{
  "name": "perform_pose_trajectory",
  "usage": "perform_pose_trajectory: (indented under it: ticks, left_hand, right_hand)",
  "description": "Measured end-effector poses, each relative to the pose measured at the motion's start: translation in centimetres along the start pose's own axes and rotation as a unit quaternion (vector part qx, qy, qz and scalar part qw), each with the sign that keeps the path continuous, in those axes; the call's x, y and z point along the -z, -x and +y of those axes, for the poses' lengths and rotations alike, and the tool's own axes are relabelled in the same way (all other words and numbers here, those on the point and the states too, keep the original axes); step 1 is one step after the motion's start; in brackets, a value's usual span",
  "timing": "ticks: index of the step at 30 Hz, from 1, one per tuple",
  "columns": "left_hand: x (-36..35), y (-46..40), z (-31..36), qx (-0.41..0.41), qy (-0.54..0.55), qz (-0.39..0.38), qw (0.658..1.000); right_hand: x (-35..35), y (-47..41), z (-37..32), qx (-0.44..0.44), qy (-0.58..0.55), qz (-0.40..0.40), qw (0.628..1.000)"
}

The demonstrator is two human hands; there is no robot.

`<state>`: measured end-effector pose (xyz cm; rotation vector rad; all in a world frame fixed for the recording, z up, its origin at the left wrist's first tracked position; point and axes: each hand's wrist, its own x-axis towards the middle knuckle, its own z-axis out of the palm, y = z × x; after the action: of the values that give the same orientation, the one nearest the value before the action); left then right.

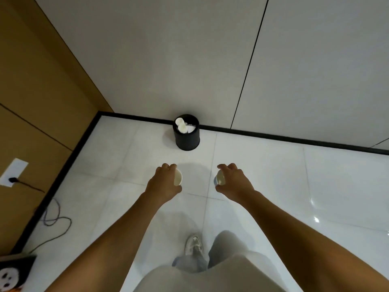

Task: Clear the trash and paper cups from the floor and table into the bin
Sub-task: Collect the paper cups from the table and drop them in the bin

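A small black bin (187, 139) stands on the white tiled floor against the far wall, with white cups and crumpled paper inside it. My left hand (163, 183) grips a paper cup (177, 178) from the side, its open mouth facing right. My right hand (233, 182) grips a second paper cup (220, 178), its mouth facing left. Both hands are held out in front of me, above the floor and short of the bin.
A brown panelled wall (42, 102) runs along the left with a white socket plate (13, 172) and a loose cable (54, 220) on the floor. A dark printed object (14, 272) lies at the bottom left. My shoe (193, 243) is below the hands.
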<state>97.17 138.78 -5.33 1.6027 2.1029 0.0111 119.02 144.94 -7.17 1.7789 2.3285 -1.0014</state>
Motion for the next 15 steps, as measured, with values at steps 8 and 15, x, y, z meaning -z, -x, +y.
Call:
perform_pose_trajectory:
  ticks: [8,15]
  left_hand:
    - [4.5,-15.2,-1.3,0.01,0.002,-0.015,1.0]
    - [8.9,-28.6,-2.3,0.059,0.036,-0.013,0.998]
  right_hand:
    - [4.6,-15.4,-1.9,-0.015,0.021,-0.031,0.999]
    - [10.0,-31.6,-5.4,0.027,0.043,-0.044,0.998]
